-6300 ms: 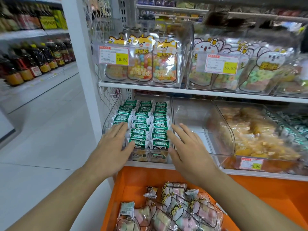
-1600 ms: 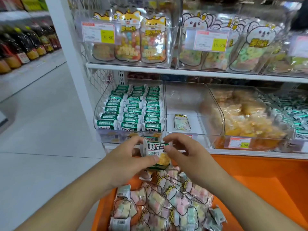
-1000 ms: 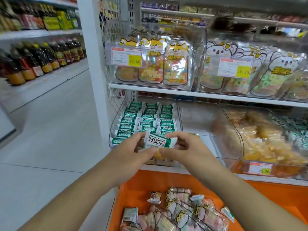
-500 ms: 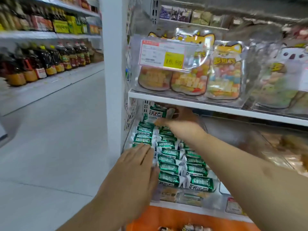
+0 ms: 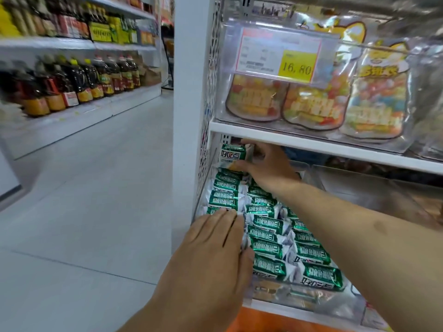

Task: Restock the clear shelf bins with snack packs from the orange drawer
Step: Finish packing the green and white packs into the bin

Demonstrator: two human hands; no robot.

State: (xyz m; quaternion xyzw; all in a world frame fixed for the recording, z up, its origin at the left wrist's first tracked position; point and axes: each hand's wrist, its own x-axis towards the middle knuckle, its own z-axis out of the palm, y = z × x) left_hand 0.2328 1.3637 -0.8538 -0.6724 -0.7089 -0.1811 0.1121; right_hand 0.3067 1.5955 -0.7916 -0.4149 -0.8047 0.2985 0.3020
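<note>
White shelf (image 5: 311,146), pale aisle floor (image 5: 96,200)

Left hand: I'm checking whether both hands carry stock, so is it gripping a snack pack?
No, the left hand lies flat with straight fingers on the green packs in the bin.

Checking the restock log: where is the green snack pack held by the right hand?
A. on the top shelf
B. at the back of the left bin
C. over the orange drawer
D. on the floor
B: the right hand pinches the green snack pack at the rear of the clear bin, under the shelf.
</note>
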